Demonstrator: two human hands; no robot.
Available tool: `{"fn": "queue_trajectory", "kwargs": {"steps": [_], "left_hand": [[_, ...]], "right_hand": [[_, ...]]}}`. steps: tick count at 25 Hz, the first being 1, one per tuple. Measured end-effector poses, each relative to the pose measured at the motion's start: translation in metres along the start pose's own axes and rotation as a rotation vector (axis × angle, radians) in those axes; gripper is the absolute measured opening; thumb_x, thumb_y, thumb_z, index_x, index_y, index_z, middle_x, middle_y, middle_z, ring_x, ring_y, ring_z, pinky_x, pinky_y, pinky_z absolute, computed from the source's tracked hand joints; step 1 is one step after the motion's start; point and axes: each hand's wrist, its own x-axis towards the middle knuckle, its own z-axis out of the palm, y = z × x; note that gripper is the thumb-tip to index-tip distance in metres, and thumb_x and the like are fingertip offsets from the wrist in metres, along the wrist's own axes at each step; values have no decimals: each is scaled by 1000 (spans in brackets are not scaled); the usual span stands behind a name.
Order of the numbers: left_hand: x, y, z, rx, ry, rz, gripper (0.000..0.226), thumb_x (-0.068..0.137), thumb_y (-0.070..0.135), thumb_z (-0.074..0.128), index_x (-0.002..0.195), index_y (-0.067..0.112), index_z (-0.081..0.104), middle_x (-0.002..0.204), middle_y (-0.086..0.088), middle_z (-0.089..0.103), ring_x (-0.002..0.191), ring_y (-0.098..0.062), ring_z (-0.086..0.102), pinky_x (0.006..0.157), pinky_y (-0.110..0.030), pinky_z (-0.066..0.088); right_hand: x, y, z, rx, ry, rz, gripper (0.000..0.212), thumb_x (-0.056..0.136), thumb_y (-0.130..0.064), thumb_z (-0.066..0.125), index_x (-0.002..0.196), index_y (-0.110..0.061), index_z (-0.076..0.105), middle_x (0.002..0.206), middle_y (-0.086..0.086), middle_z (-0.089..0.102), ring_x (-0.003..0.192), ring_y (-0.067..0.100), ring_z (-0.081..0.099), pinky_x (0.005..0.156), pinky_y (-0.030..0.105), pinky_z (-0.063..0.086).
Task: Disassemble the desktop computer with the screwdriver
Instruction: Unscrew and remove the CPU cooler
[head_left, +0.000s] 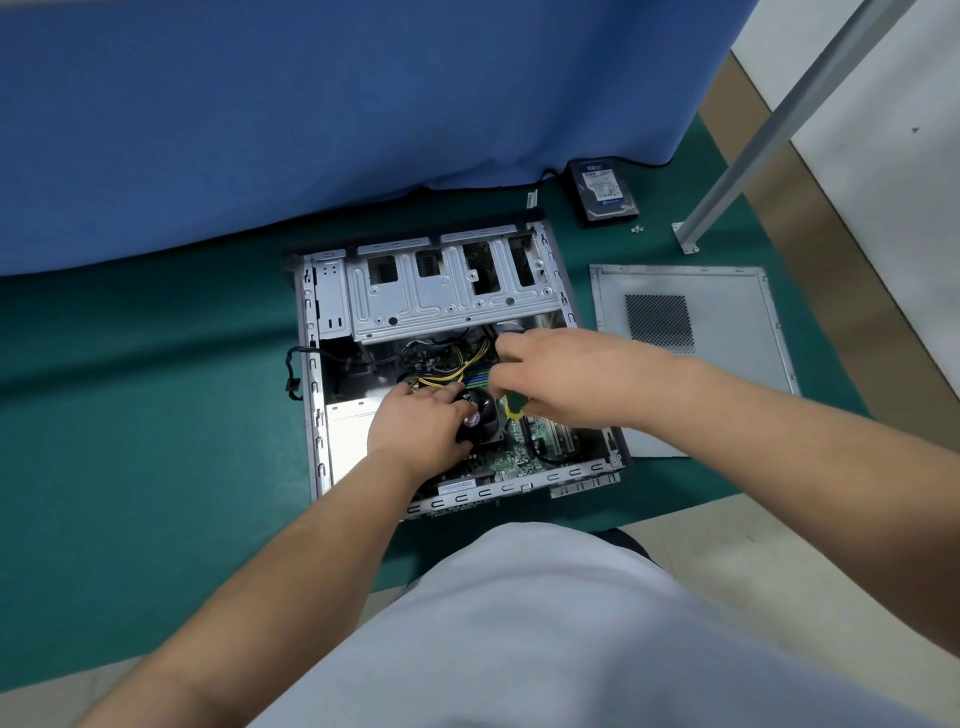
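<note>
White shirt (545, 623) nearest. I see my left hand (415, 423) gripping the fan (480, 413) inside the computer (452, 364) on the green mat (156, 415); right hand (550, 374) pinches the screwdriver (517, 408). Board looks fragile: I'd hold the fan's rim.

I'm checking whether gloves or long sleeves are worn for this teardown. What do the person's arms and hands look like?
Both arms are bare from the lower frame edge up to the hands: no sleeves, cuffs or gloves show. The left hand and right hand carry no visible rings, watch or wrist strap. The only clothing in view is a pale grey-white garment at the bottom.
</note>
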Motion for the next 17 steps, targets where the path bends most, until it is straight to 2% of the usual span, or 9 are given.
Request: {"fn": "queue_trajectory", "kwargs": {"steps": [2,3,5,6,8,10,12,14,17], "left_hand": [[0,0,-1,4,6,1,58,89,66,55,142,44,53,162,8,40,132,-17,56,98,-40,38],[0,0,-1,6,8,2,58,89,66,55,141,44,53,162,8,41,132,-17,56,98,-40,38],[-1,0,-1,12,12,8,57,89,66,54,141,44,53,159,9,44,130,-17,57,96,-39,38],[-1,0,-1,11,14,9,57,88,66,54,141,44,53,158,10,45,129,-17,58,95,-39,38],[-1,1,-2,10,13,5,57,88,65,55,141,43,54,159,9,45,129,-17,58,94,-38,38],[-1,1,-2,20,14,4,56,88,65,55,140,43,54,157,9,47,128,-17,59,93,-37,38],[0,0,-2,15,11,8,55,88,65,54,140,44,53,156,10,46,127,-17,59,92,-37,38],[-1,1,-1,16,8,3,56,88,66,54,140,44,53,158,10,44,128,-17,58,93,-38,38],[0,1,-1,19,11,-2,57,89,66,54,141,43,53,159,10,43,129,-17,57,97,-39,38]], "right_hand": [[1,-3,0,22,-4,74,40,98,-39,58,134,-22,51,117,1,53,103,25,58,80,43,54],[4,-6,2,26,8,150,44,99,-49,50,133,-20,49,109,2,57,95,26,60,72,42,53],[9,-12,6,-42,57,336,60,99,-68,25,122,-19,49,74,0,50,63,25,52,49,33,36],[10,-14,7,-119,98,358,64,98,-70,16,117,-19,50,64,-2,42,53,23,44,46,30,27],[12,-14,11,-175,162,204,53,103,-61,22,117,-18,49,69,-3,44,59,24,50,49,32,32],[7,-10,10,-103,110,-39,31,105,-43,44,124,-19,52,94,-1,54,88,23,59,66,37,46],[3,-5,5,-37,59,-124,30,100,-31,53,129,-22,55,107,0,54,101,22,55,80,37,50],[2,-9,7,20,56,-30,39,99,-39,49,135,-24,53,106,0,58,99,24,59,77,39,52],[8,-17,18,-41,179,325,61,100,-65,21,127,-18,47,77,3,63,71,30,63,50,33,36]]}}
